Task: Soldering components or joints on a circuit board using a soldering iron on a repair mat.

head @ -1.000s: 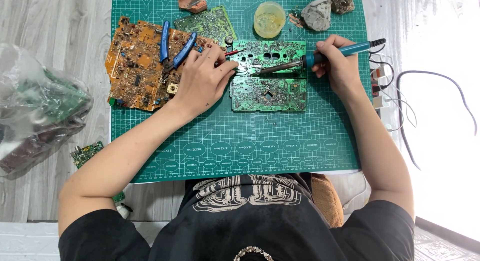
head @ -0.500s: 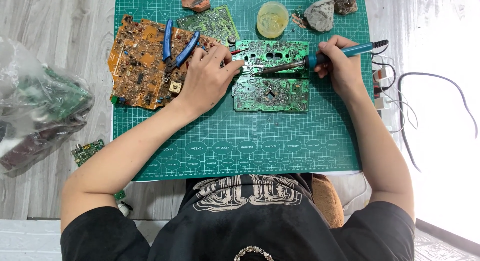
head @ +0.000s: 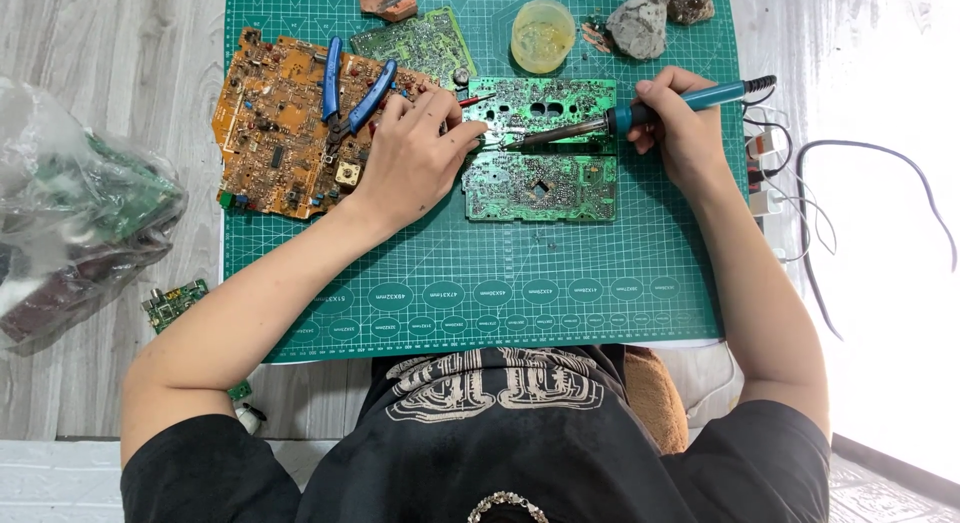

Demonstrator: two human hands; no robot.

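Note:
A green circuit board [head: 545,178] lies solder-side up in the middle of a green cutting mat [head: 480,303]. My right hand [head: 680,128] grips a blue-handled soldering iron [head: 640,113], whose tip touches the board's left part. My left hand [head: 410,158] rests at the board's left edge, its fingers pinched on a thin tool with a red end [head: 478,103], close to the iron's tip.
An orange circuit board [head: 280,148] with blue-handled pliers [head: 350,93] on it lies at the left. A smaller green board [head: 420,43], a yellow round tub [head: 542,35] and grey rocks [head: 640,23] sit along the mat's far edge. A plastic bag of boards [head: 70,223] lies at the far left, cables [head: 860,203] at the right.
Both hands have stayed at the green board. The iron's tip has shifted only slightly along the board's left part.

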